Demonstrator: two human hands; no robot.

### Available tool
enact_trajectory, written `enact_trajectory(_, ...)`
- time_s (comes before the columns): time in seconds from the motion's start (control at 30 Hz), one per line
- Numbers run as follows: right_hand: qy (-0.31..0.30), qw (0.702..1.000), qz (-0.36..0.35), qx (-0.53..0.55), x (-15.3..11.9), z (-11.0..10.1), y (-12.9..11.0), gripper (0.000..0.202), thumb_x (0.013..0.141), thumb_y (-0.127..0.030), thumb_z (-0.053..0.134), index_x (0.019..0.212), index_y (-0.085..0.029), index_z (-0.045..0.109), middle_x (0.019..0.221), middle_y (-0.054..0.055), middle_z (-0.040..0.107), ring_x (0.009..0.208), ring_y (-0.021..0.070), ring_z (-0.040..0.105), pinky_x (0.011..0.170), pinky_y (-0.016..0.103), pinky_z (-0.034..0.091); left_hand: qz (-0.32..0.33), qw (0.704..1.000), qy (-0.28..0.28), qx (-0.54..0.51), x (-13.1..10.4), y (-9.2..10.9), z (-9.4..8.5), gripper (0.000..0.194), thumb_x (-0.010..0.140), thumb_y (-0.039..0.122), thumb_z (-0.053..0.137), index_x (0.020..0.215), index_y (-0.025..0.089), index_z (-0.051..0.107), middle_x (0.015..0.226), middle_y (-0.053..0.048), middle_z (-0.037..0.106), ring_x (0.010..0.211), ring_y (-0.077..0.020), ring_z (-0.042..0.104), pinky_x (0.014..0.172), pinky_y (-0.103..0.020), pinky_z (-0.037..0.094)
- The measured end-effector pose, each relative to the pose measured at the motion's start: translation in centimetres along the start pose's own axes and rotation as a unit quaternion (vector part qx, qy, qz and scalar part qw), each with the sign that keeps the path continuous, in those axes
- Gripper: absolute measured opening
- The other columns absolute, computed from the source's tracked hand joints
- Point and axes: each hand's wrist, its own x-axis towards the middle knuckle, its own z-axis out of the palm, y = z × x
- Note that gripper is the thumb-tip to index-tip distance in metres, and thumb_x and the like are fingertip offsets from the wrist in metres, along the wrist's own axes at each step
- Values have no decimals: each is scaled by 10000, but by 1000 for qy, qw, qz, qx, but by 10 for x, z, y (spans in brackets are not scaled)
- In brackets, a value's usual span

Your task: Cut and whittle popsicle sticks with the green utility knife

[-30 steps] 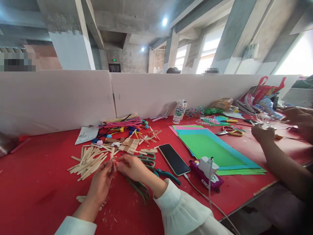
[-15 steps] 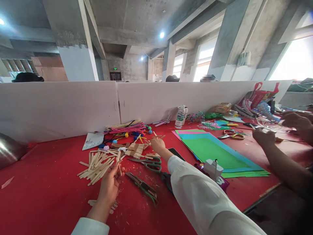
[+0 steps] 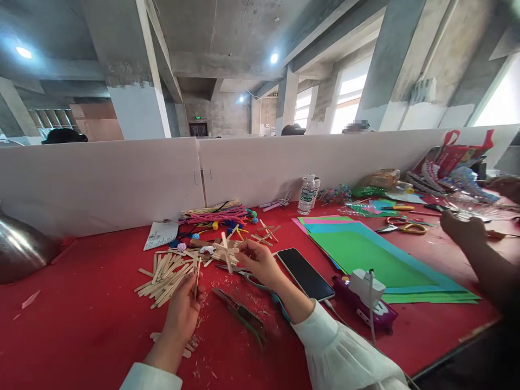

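My left hand (image 3: 183, 311) is closed around thin wooden craft sticks (image 3: 197, 273), held nearly upright; how many is unclear. My right hand (image 3: 260, 264) pinches a cross of craft sticks (image 3: 226, 251) by its right end, a little above the table. To the left of this cross lies a loose pile of craft sticks (image 3: 164, 276). Another crossed set of sticks (image 3: 266, 233) rests behind my right hand. Below the hands is a utility knife (image 3: 239, 311), and scissors (image 3: 254, 280) lie partly hidden under my right wrist.
A phone (image 3: 305, 273) with a cable, a purple power strip (image 3: 382, 317) and coloured paper sheets (image 3: 374, 260) lie to the right. Pipe cleaners (image 3: 217, 215) and a water bottle (image 3: 309, 194) stand near the white partition (image 3: 101, 184). A co-worker's hand (image 3: 463, 233) works at far right.
My right hand has drawn back toward my left hand, bringing a cross of sticks with it. The phone is now uncovered. My left hand stays near its place, still gripping sticks.
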Motion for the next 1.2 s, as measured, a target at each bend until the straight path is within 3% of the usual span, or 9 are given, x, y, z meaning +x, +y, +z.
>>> enact_trajectory(0.3,-69,968,59,234,-13,16,11,450,669,-609,682,725,-187,538,613,-52,501,517,78,414,499,212,350,-8,999,-40,36,-7,-5,2,79,751,94,613,724,137,553,687,13,606,376,-17,361,318,-121,285)
enact_trajectory(0.43,-96,944,99,301,-17,25,12,439,655,-585,716,743,-192,541,613,-44,552,496,83,474,469,204,390,8,994,-53,93,-6,-10,0,175,657,167,733,735,140,578,709,20,615,415,-22,392,373,-127,328)
enact_trajectory(0.53,-104,928,117,338,-19,26,11,413,667,-553,727,754,-188,553,635,-24,604,521,96,531,471,201,416,25,985,-53,163,-2,-14,-5,208,610,195,779,693,139,597,565,42,564,408,-46,407,401,-145,338)
enact_trajectory(0.63,-101,916,125,367,-20,26,12,387,671,-515,744,754,-183,563,640,-25,616,521,84,537,474,185,417,61,967,-56,241,3,-17,-9,168,620,158,771,638,154,603,419,72,473,368,-69,382,388,-153,278)
enact_trajectory(0.73,-101,906,127,391,-21,25,13,348,689,-477,745,756,-186,567,655,-27,618,532,82,542,477,180,423,101,944,-69,307,5,-18,-11,185,630,70,736,568,173,596,433,54,506,390,-91,412,418,-166,289)
enact_trajectory(0.83,-105,900,124,405,-21,24,14,329,694,-458,751,758,-186,578,664,-23,624,547,86,544,487,182,428,141,920,-87,355,2,-17,-12,251,605,8,727,502,192,591,516,19,552,509,-139,502,513,-194,374)
enact_trajectory(0.9,-106,897,121,412,-21,24,15,328,685,-450,763,759,-183,587,660,-23,626,534,80,530,486,180,421,177,907,-81,372,-1,-16,-11,257,578,-11,735,522,212,622,634,-10,587,701,-200,568,645,-234,433)
enact_trajectory(1.03,-107,892,119,422,-21,27,16,340,663,-449,785,741,-183,588,609,-44,591,491,65,483,489,181,409,248,891,-54,377,-7,-13,-7,263,582,-5,738,654,242,688,929,-58,592,1161,-290,446,963,-326,367)
enact_trajectory(1.2,-117,884,126,434,-23,31,14,360,645,-455,799,750,-186,584,616,-49,582,498,67,478,518,196,421,263,908,-54,323,-15,-12,-1,265,665,-49,670,696,214,688,972,-69,632,1146,-241,499,977,-272,359)
